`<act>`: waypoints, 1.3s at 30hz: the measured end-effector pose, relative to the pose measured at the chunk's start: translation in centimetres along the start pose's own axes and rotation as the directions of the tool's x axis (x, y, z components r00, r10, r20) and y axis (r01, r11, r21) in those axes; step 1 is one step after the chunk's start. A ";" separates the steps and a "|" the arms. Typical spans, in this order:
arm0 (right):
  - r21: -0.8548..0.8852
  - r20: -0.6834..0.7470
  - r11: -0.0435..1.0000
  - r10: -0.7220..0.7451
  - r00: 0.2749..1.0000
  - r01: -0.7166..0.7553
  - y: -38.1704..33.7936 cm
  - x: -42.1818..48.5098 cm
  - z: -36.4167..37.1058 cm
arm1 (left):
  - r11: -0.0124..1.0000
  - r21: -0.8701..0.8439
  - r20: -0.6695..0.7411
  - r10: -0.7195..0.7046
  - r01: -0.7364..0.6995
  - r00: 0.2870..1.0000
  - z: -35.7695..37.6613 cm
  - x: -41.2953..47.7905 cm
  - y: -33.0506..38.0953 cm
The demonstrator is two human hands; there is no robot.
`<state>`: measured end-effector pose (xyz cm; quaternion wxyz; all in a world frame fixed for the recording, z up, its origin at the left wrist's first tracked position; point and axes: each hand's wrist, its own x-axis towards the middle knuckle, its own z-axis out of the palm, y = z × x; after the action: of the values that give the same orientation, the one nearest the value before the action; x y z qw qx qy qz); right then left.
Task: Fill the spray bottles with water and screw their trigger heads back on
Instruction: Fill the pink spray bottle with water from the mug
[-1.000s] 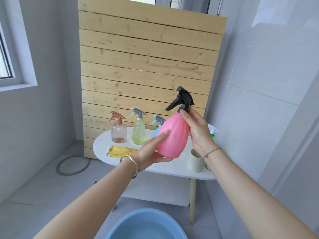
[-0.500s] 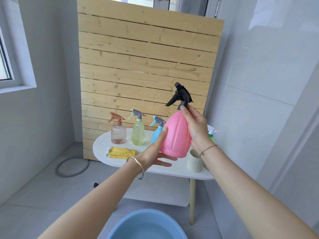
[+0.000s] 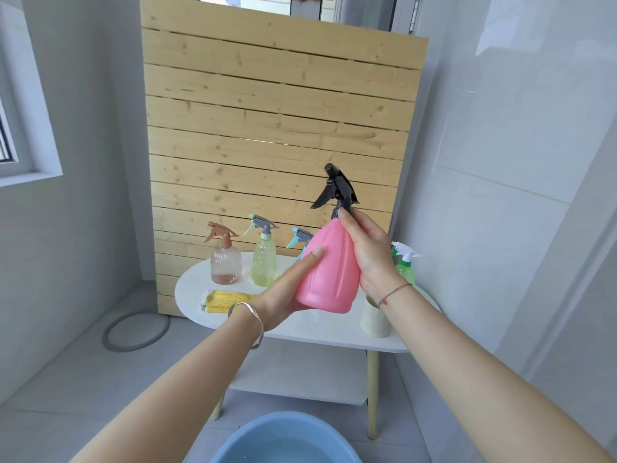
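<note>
Two hands around one pink spray bottle (image 3: 329, 272), held in the air above the near edge of the white tabletop (image 3: 300, 329). Long axis near upright, leaning slightly left; black trigger head (image 3: 337, 190) on top, nozzle aimed up and left. Left hand (image 3: 287, 294) cupped under the lower left side, right hand (image 3: 372, 255) wrapped round the neck and right flank. Behind, blue bottle (image 3: 300, 238) mostly hidden, green bottle (image 3: 405, 265) partly covered by the right wrist. Blue basin (image 3: 283, 439) cut off at the bottom.

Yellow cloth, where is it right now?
Head view: the yellow cloth lies on the left front part of the white table, in front of the amber spray bottle and just left of the left hand.
</note>
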<state>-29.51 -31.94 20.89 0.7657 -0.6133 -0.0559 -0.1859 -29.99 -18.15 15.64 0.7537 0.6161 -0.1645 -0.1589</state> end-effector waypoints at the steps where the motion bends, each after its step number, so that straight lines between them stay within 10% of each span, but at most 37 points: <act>1: 0.001 -0.002 1.000 -0.001 1.000 0.001 0.1 0.0 0.2 | 1.000 0.019 0.002 0.003 -0.003 1.000 -0.3 0.2 -0.1; 24: -0.110 -0.129 0.985 -0.143 0.981 0.129 1.2 10.0 0.2 | 0.950 0.294 -0.144 -0.066 0.106 0.987 -6.2 3.9 -7.7; 39: -0.580 -0.034 0.741 0.391 0.920 -0.337 25.1 10.0 -6.3 | 0.997 0.071 -0.455 0.001 0.035 0.890 -11.2 4.8 -12.9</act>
<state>-12.32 -35.68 -0.59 0.5623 -0.8220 0.0892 -0.0128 -21.19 -12.95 1.16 0.7455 0.6662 0.0157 -0.0103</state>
